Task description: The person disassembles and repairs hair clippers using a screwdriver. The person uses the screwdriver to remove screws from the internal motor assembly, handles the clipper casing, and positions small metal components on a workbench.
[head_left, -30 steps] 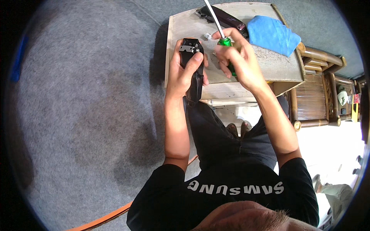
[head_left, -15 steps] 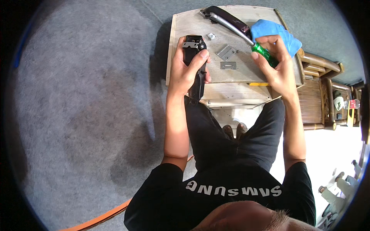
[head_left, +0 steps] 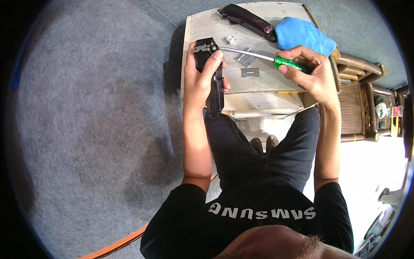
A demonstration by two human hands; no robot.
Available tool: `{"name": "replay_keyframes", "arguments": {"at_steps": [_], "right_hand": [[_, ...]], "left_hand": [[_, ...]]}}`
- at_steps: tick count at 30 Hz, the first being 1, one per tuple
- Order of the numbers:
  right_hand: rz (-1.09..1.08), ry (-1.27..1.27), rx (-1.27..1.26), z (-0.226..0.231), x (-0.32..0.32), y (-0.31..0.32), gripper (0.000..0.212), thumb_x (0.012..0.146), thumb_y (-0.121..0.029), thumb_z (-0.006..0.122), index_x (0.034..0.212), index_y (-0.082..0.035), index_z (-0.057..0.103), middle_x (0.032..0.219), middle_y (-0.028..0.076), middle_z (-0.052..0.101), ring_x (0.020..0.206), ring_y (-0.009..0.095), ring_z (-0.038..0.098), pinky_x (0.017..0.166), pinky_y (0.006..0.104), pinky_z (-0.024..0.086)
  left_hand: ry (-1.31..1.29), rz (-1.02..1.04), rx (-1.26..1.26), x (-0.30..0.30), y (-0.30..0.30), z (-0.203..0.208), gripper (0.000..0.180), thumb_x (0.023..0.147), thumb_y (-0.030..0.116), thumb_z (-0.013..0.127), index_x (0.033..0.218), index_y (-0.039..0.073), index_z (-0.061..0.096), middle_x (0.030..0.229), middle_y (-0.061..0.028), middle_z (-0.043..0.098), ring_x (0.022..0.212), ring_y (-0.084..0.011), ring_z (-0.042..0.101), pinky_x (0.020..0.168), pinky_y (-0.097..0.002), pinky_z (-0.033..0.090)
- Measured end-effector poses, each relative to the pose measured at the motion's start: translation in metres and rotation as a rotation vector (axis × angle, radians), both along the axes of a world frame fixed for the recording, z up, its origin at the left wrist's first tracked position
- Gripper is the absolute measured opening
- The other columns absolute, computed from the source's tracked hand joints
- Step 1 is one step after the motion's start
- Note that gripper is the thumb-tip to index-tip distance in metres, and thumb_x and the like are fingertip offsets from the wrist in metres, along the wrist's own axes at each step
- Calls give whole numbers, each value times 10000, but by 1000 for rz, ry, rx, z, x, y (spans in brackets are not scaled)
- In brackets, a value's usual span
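My left hand [head_left: 199,82] is wrapped round a black hair clipper [head_left: 215,93], held upright with its head away from me. Metal parts show at the clipper's head, where the blade set is off. In my right hand [head_left: 311,71] is a screwdriver [head_left: 248,52] with a green handle and a long steel shaft. Its tip points left and meets the side of the clipper head, beside my left thumb; whether it sits in a screw I cannot tell. Below the shaft, a metal clipper blade [head_left: 246,59] and a flat slotted plate [head_left: 250,73] lie on the wooden table [head_left: 202,26].
A second, dark maroon clipper [head_left: 248,20] lies at the table's far side, next to folded blue cloths [head_left: 302,36]. A small whitish part [head_left: 231,39] rests near the clipper head. Bamboo furniture [head_left: 351,108] stands to the right. An open drawer [head_left: 263,103] is under the tabletop.
The screwdriver has swung down and left, from pointing toward the far clipper to touching the held clipper's head. My left hand and its clipper have shifted slightly left.
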State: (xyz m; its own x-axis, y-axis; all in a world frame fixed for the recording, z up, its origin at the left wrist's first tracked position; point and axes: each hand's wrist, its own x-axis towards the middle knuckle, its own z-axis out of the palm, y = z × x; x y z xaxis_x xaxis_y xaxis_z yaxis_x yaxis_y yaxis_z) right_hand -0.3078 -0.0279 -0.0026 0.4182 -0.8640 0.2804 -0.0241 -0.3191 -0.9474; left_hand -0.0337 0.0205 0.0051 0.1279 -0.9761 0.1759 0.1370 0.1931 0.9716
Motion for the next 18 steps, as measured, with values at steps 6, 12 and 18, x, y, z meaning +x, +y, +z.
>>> {"name": "replay_keyframes", "arguments": {"at_steps": [6, 12, 18], "right_hand": [[-6, 20, -56, -2, 0, 0, 239, 906, -103, 816, 1112, 9, 766, 1016, 49, 779, 947, 94, 689, 897, 265, 540], [-25, 6, -46, -2, 1, 1, 235, 903, -97, 818, 1108, 9, 769, 1024, 50, 784, 951, 91, 694, 902, 267, 549], [-45, 35, -141, -2, 1, -3, 248, 880, -79, 827, 1116, -13, 789, 1071, 55, 746, 981, 103, 671, 911, 269, 529]], "left_hand": [[-16, 6, -3, -2, 0, -1, 381, 997, 231, 730, 1252, 76, 493, 847, -75, 619, 475, -158, 614, 399, -291, 499], [-20, -1, -4, -2, 0, 0, 374, 997, 230, 730, 1252, 76, 503, 842, -75, 621, 474, -154, 609, 401, -287, 500], [-28, 7, 15, -3, 1, 1, 374, 999, 237, 729, 1255, 82, 504, 844, -70, 622, 476, -153, 607, 399, -286, 491]]}}
